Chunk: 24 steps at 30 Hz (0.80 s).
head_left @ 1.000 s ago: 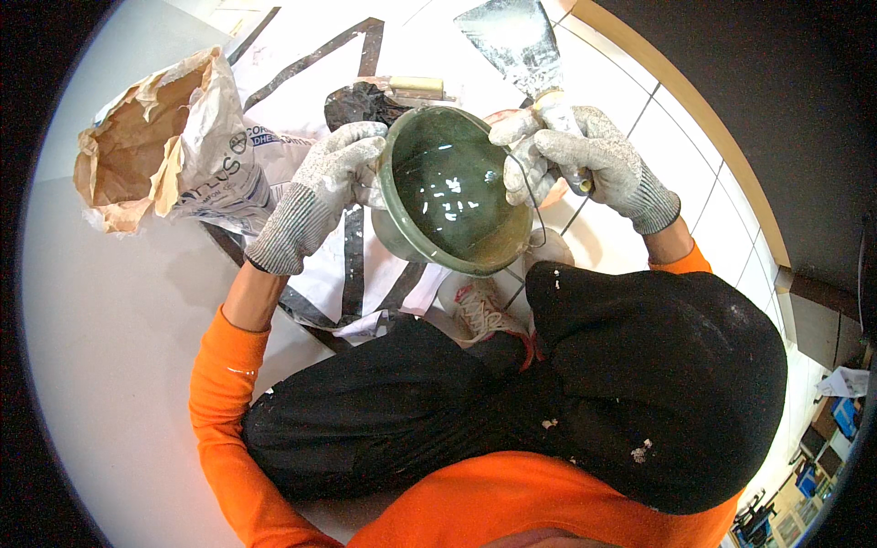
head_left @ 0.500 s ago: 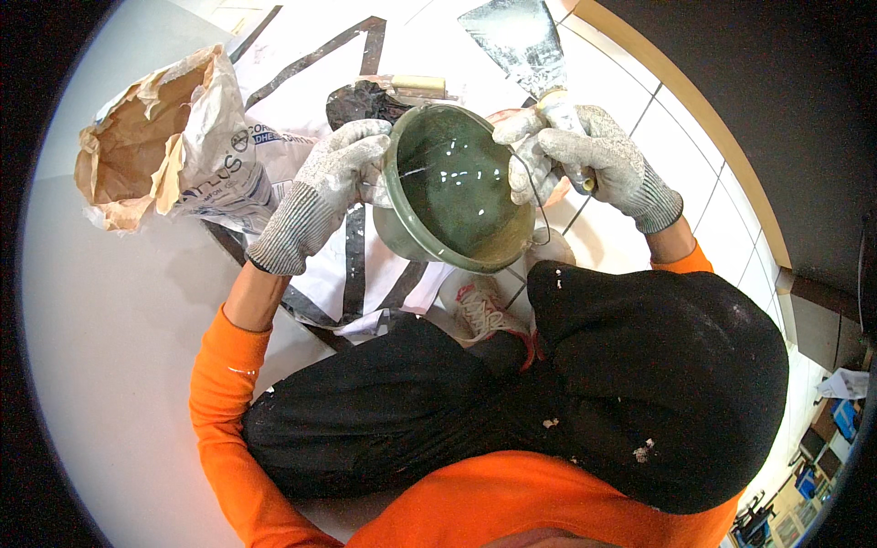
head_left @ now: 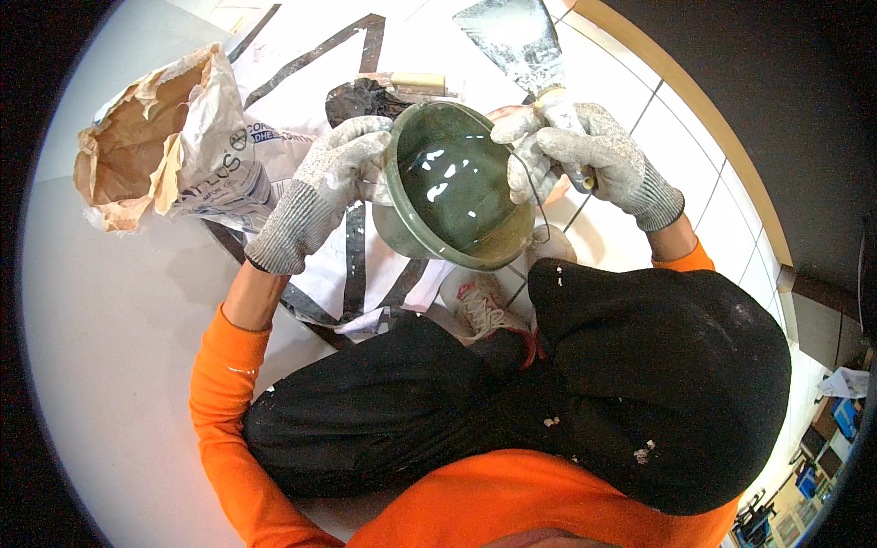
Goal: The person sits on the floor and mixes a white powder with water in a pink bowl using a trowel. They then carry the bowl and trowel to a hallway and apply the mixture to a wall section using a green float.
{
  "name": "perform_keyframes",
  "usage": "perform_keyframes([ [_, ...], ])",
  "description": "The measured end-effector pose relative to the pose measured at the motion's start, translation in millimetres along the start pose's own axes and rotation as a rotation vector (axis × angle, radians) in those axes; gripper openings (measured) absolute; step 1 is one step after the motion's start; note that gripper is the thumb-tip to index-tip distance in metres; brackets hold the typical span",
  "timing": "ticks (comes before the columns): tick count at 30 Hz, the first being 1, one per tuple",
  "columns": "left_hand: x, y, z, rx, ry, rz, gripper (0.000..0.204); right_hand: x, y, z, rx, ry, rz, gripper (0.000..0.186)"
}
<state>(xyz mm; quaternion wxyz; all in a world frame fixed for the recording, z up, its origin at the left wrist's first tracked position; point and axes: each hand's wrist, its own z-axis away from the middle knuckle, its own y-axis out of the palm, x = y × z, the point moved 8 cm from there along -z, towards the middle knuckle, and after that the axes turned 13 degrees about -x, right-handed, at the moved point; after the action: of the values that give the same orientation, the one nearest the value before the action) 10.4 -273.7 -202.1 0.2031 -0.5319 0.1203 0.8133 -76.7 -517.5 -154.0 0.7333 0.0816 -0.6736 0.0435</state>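
A dark green bucket [head_left: 402, 233] is held up in front of my knees, tilted so that I look into it. Dark liquid [head_left: 461, 205] with bright reflections lies inside. My gloved left hand [head_left: 333, 169] grips its left rim, thumb and fingers closed on the edge. At the opposite rim, beside the thin wire handle [head_left: 541, 205], my gloved right hand [head_left: 598, 160] is closed round a putty knife. The wide, smeared blade of the putty knife [head_left: 516, 46] points up and away. Fingers of that hand also touch the bucket's edge; their exact hold is partly hidden.
A torn-open paper bag [head_left: 219, 151] leans at the far left. Behind the bucket lie black crumpled plastic [head_left: 361, 99] and a tool with a pale yellow handle [head_left: 418, 82], on a white sheet with dark stripes [head_left: 354, 265]. My shoe [head_left: 480, 306] is below the bucket.
The liquid's reflections have shifted and grown larger as it moves in the bucket. Both hands and the bucket stay almost in place.
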Motion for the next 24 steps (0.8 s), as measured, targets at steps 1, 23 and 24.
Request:
perform_keyframes([
  [1, -2, 1, 1, 0.009, 0.029, -0.010, 0.040, 0, 0, 0, 0.003, 0.000, -0.009, 0.043],
  [23, 2, -34, -22, 0.067, 0.105, -0.412, 0.040, 5, 54, -13, 0.204, -0.003, -0.282, 0.041],
  [24, -5, -34, -19, 0.126, 0.118, -0.555, 0.043, 2, 60, -15, 0.218, 0.008, -0.291, 0.041],
])
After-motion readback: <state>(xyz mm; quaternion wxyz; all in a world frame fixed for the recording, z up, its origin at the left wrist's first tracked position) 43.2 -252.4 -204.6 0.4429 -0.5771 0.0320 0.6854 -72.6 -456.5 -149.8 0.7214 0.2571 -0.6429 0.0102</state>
